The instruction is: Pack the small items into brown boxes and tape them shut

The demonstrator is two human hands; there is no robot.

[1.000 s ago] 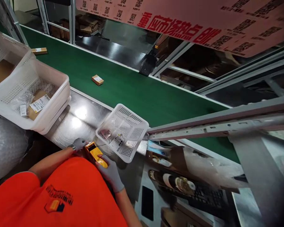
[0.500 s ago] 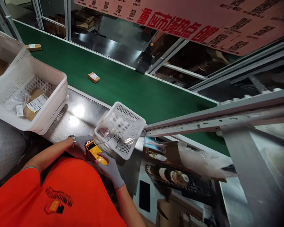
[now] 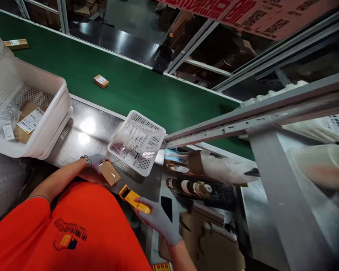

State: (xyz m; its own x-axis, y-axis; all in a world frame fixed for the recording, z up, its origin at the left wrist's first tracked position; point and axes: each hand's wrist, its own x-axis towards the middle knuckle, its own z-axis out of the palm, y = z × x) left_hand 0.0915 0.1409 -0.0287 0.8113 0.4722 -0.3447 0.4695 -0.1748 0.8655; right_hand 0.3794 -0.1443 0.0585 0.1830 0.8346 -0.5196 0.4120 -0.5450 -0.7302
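A small brown cardboard box [image 3: 110, 173] is held in my gloved left hand [image 3: 93, 165], close to the front of the orange shirt. My gloved right hand [image 3: 158, 218] is closed round the rear of a yellow handheld tool [image 3: 134, 199] with a dark recess at its front end. I cannot make out exactly what kind of tool it is. Its front points toward the box, with a gap between them. Just beyond my hands a shallow white plastic basket [image 3: 151, 165] stands tilted on the metal table, with small clear-wrapped packets [image 3: 132, 155] inside.
A green conveyor belt [image 3: 135, 90] runs across behind, carrying a small labelled box [image 3: 101, 81] and a longer one [image 3: 16, 44]. Stacked white crates [image 3: 56, 101] stand at left. At right are bottles [image 3: 189, 187], a phone-like black slab [image 3: 166, 208], cardboard and a metal frame rail [image 3: 214, 130].
My right hand has drawn the yellow tool away from my left hand, toward the right and nearer me. The brown box in my left hand now shows. The view has shifted slightly.
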